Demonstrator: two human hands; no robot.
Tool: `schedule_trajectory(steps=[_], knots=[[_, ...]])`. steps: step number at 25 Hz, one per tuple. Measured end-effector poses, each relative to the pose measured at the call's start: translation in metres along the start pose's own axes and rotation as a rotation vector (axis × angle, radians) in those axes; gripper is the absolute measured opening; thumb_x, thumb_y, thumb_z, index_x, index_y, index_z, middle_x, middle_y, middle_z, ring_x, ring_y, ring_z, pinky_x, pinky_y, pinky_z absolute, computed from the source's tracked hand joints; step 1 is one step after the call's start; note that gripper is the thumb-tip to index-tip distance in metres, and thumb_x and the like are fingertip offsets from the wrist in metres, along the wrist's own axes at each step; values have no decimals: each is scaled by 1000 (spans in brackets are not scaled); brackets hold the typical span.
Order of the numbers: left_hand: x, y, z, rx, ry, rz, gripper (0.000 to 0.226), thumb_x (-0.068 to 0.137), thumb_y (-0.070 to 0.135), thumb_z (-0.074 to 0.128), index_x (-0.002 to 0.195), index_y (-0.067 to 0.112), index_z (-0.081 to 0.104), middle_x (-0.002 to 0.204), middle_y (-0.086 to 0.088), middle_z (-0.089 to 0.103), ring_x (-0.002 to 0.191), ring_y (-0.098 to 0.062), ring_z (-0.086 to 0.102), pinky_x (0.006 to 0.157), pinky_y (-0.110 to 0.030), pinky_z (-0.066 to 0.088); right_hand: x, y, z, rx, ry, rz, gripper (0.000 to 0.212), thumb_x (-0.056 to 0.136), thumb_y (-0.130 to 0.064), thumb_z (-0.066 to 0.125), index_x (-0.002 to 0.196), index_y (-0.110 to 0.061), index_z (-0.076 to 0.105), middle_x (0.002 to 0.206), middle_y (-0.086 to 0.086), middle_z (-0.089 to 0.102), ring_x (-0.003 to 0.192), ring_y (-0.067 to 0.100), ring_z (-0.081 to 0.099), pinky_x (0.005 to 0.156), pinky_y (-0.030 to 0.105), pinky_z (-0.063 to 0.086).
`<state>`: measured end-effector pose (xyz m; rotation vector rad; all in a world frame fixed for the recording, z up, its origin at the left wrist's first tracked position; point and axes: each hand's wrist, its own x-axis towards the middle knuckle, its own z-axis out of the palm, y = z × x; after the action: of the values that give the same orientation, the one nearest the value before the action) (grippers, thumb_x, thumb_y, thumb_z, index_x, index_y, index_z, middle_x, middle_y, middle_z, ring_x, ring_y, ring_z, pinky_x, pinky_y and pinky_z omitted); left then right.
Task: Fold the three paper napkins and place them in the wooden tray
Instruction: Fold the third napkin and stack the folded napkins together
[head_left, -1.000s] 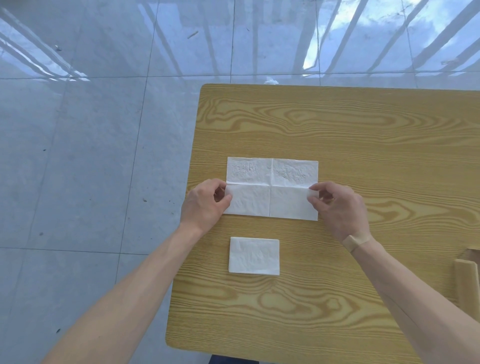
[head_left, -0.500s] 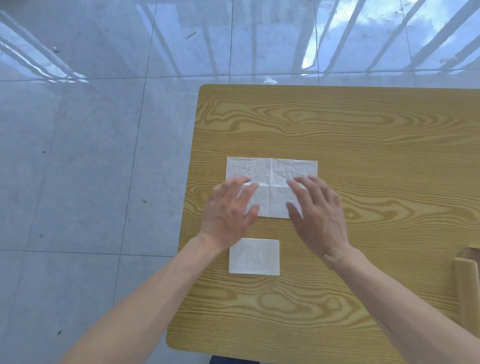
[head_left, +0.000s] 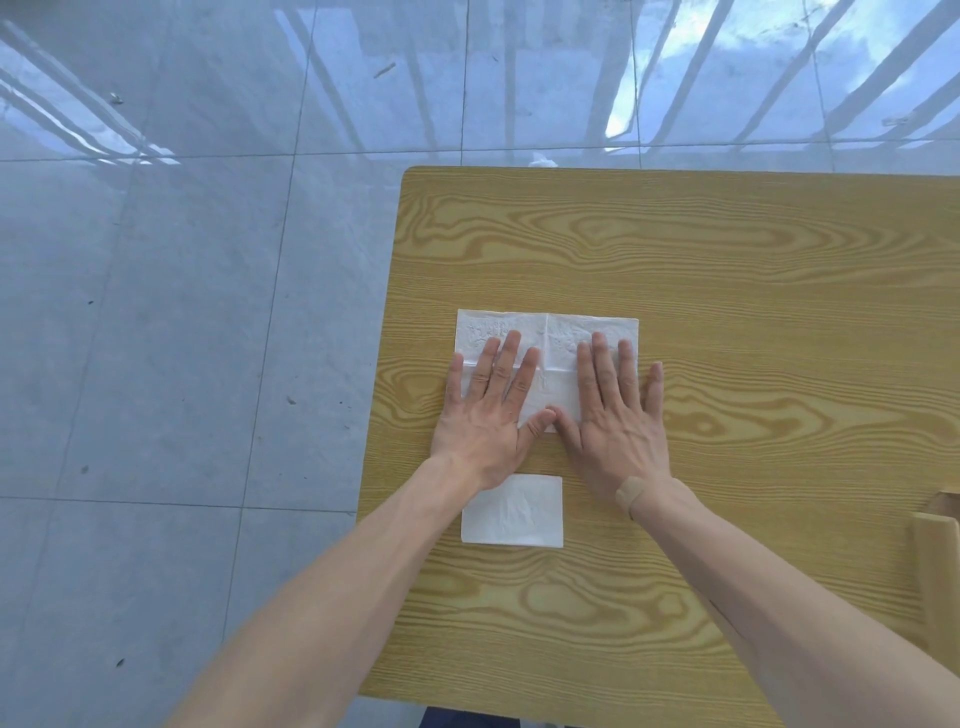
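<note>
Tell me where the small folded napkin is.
In the head view, the small folded napkin lies on the wooden table near its left edge, just nearer the person than the larger napkin, between the forearms.

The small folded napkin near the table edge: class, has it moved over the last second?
No. The small folded napkin sits at the same spot on the table, equally near below the larger napkin; only the hands shifted.

A wood-grain table (head_left: 727, 249) carries two white napkins near its left edge. The larger napkin (head_left: 550, 327) lies farther in; the small folded napkin (head_left: 519, 514) lies nearer the front edge. A wooden tray (head_left: 940, 561) sits at the right edge.
</note>
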<state>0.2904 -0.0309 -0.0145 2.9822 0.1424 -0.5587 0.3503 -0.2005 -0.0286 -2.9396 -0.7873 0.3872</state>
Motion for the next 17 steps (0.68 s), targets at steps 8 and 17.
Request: schedule_trajectory(steps=[8,17], knots=[[-17,-53,6,-38,3,-94,73,91,63,-12,149,21,-29,158,0,-35,146,-20,-30,116,-55,-20,-11,28,-2,55,36,119,80,95,-67,8,156,-18,-10,166,0,-10,151,25,-15,119,54,-11],[2,-70,-30,-239,345,25,35,90,36,66,122,21,64,122,-2,61,120,-28,51,106,-45,31,2,42,-37,132,185,-90,41,88,-35,68,124,-18,65,143,11,52,143,39,30,116,61,22]])
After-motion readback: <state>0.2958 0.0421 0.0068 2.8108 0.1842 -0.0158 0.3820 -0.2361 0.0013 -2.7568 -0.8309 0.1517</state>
